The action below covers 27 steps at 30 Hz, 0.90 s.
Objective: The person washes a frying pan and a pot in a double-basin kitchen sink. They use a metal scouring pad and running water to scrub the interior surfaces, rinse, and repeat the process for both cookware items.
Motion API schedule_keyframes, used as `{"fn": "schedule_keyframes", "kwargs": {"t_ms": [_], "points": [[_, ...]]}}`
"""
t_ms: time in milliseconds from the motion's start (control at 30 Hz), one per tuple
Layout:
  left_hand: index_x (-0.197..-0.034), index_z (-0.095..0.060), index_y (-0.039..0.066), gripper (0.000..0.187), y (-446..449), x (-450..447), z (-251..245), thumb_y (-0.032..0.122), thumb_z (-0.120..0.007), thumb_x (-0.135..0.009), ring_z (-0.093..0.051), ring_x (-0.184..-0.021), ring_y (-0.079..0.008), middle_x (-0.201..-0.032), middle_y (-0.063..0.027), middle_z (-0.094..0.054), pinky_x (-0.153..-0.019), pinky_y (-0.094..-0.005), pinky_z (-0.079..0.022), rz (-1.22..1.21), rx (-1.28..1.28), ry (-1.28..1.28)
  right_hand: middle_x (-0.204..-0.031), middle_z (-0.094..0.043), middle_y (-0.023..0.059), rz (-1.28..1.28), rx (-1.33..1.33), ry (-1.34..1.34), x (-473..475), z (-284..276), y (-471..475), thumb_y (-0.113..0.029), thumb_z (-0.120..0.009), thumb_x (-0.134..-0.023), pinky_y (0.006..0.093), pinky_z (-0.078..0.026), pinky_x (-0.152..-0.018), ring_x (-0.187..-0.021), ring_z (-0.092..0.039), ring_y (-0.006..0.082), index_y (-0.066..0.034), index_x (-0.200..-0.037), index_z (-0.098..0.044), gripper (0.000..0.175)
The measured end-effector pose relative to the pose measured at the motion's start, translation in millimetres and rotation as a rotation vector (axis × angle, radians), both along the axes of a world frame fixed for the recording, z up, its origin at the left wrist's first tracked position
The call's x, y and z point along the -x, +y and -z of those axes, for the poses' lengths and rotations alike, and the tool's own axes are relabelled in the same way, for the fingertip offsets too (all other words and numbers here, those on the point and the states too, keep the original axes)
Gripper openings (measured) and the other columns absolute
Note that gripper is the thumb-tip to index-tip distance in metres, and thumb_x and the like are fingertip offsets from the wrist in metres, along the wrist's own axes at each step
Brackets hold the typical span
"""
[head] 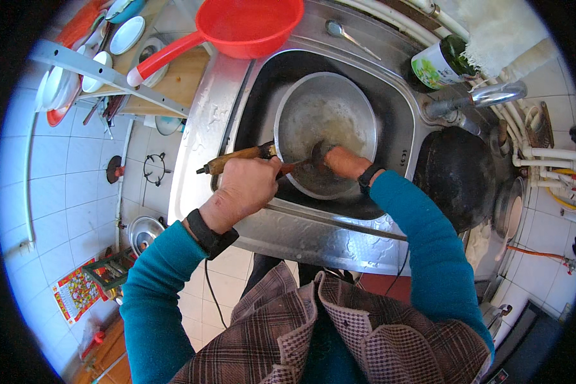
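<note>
A round grey metal pan (324, 110) with cloudy water in it sits in the steel sink (259, 115). Its wooden handle (235, 160) points left over the sink's edge. My left hand (249, 185) is closed around the reddish-brown handle (286, 169) of a utensil, right beside the pan's handle. The utensil's dark head (320, 153) lies inside the pan, where my right hand (348, 163) touches it from the right. The fingertips of my right hand are hidden, so their grip on the head cannot be made out.
A red plastic dipper (249, 29) rests at the sink's back left corner. A metal spoon (350, 38) lies on the back ledge. To the right are a green labelled bottle (439, 65), the faucet (485, 98) and a blackened wok (453, 177). Shelves with white dishes (127, 36) stand left.
</note>
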<state>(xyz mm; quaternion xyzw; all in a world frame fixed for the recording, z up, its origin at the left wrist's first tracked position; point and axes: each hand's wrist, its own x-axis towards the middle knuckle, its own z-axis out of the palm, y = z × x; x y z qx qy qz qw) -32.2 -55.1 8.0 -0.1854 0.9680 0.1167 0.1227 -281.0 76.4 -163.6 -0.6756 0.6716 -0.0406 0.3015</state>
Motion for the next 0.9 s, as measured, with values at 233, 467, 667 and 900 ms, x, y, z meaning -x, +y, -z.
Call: {"fn": "schedule_keyframes", "kwargs": {"t_ms": [233,467,667,900], "points": [[-0.115,-0.062,0.009,0.037,-3,7,-8,0.03,-0.069,-0.085,-0.069,-0.076,-0.037,-0.076,-0.0162,-0.068,-0.067,-0.0473,-0.056,-0.075,-0.184,-0.079,-0.094,-0.068,0.0188,-0.169,0.229,0.488,0,-13,-24,-0.007,-0.061,-0.081,0.041,-0.057,-0.076,-0.089,-0.067,0.0339,-0.001,-0.085,-0.072,0.013],[-0.099,-0.067,0.004,0.02,17,2,-9,0.019,-0.058,-0.089,-0.071,-0.07,-0.0296,-0.076,-0.0147,-0.07,-0.06,-0.041,-0.055,-0.056,-0.036,0.004,-0.103,-0.066,0.0215,-0.003,0.325,0.323,-6,-10,-41,-0.004,-0.056,-0.088,0.045,-0.055,-0.084,-0.097,-0.065,0.0386,0.0014,-0.105,-0.065,0.021],[-0.092,-0.062,0.004,0.013,21,-5,-1,0.015,-0.056,-0.09,-0.071,-0.067,-0.0268,-0.076,-0.0119,-0.069,-0.055,-0.0391,-0.054,-0.055,0.122,0.089,-0.097,-0.068,0.0251,0.366,0.021,0.286,41,31,-16,-0.009,-0.059,-0.084,0.0504,-0.054,-0.083,-0.093,-0.066,0.0416,0.0033,-0.089,-0.069,0.017],[-0.093,-0.063,0.003,0.018,19,2,20,0.016,-0.062,-0.081,-0.068,-0.071,-0.0311,-0.086,-0.015,-0.064,-0.061,-0.0426,-0.055,0.044,0.2,0.232,-0.093,-0.067,0.0276,0.369,0.241,-0.174,7,-45,11,-0.008,-0.061,-0.08,0.0503,-0.053,-0.081,-0.088,-0.065,0.0451,0.0051,-0.099,-0.067,0.024]]}}
